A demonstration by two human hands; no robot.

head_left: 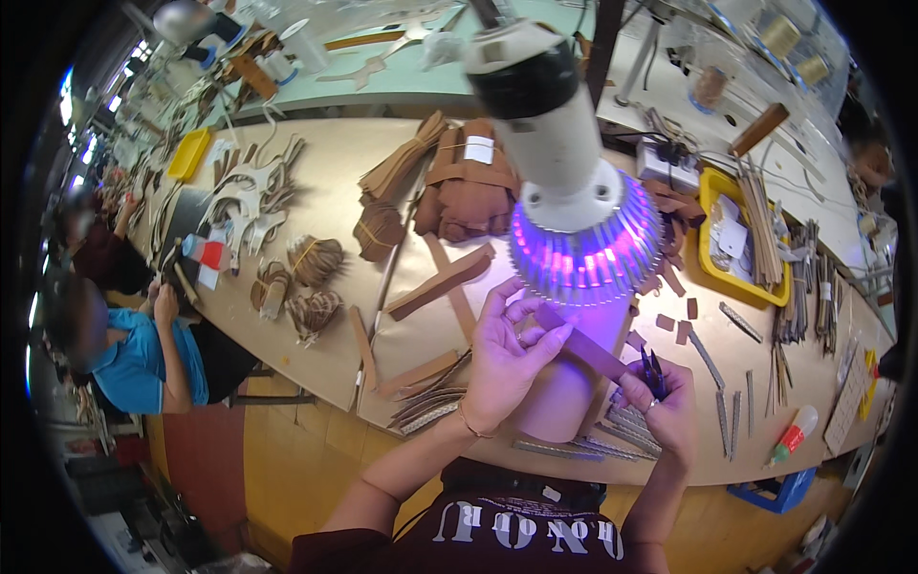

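Under a glowing purple lamp (585, 251), a short brown leather strip (597, 354) is stretched between my two hands. My left hand (509, 356) pinches its upper end between thumb and fingers. At the lower end, my right hand (666, 407) grips the strip and also keeps a pair of small black snips (653, 373) in its fingers, blades pointing up. Braided strips (631, 426) lie on the table below my hands. Beside my left forearm is a bunch of thin dark strips (427, 407). A longer folded brown leather strip (442, 279) rests farther left.
Bundled brown leather pieces (469, 191) sit behind my left hand. A yellow tray (712, 263) with papers and strips stands at right, near small brown offcuts (684, 330). A red-and-white bottle (792, 437) lies near the right edge. Another person in a blue shirt (143, 359) works at left.
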